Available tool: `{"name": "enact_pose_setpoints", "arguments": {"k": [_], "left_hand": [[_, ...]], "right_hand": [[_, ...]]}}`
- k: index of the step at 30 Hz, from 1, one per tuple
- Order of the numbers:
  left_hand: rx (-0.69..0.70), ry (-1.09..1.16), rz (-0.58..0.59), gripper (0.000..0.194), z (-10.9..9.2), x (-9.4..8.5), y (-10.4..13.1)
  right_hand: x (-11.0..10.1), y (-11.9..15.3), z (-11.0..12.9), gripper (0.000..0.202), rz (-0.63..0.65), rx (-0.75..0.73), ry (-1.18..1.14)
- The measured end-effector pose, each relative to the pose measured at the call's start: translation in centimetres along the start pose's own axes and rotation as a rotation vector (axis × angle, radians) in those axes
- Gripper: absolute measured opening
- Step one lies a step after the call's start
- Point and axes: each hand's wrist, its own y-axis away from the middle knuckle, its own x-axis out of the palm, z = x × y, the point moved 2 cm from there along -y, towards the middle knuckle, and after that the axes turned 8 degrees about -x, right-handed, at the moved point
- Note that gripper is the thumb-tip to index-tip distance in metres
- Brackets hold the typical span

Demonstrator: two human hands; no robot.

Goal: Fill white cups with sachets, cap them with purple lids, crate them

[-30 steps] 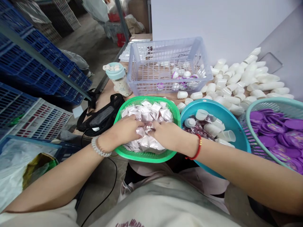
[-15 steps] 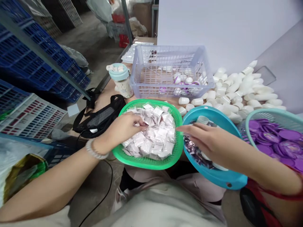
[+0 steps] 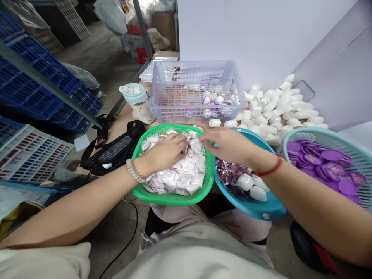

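Observation:
My left hand lies in a green basket filled with small white sachets, fingers curled onto the sachets near the far side. My right hand hovers over the gap between the green basket and a blue bowl, fingers stretched left toward my left hand. Whether it holds anything is hidden. The blue bowl holds white caps and dark purple wrapped pieces.
A teal basket of purple lids stands at right. Behind are a clear crate, a heap of white caps and a capped bottle. A black mesh bag lies left, with blue crates beyond.
My right hand left the sachets, went over the blue bowl, then came back left toward the green basket. My left hand stayed among the sachets, shifting slightly farther in.

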Motion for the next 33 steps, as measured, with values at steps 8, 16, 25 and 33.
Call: {"name": "enact_pose_setpoints", "arguments": {"k": [8,16,25,33], "left_hand": [[-0.032,0.010,0.115,0.059,4.0,0.2,6.9],[-0.440,0.611,-0.117,0.076,4.6,-1.6,8.7],[-0.782,1.129,-0.034,0.082,4.2,-2.1,9.7],[-0.600,0.932,0.024,0.063,3.5,-0.1,7.0]], "right_hand": [[3.1,-7.7,2.2,0.031,0.205,-0.044,0.140],[2.7,-6.8,2.8,0.025,0.011,-0.024,0.156],[-0.6,3.3,-1.2,0.028,-0.271,-0.075,-0.045],[0.1,9.3,-2.5,0.033,-0.175,0.164,0.299]]}}
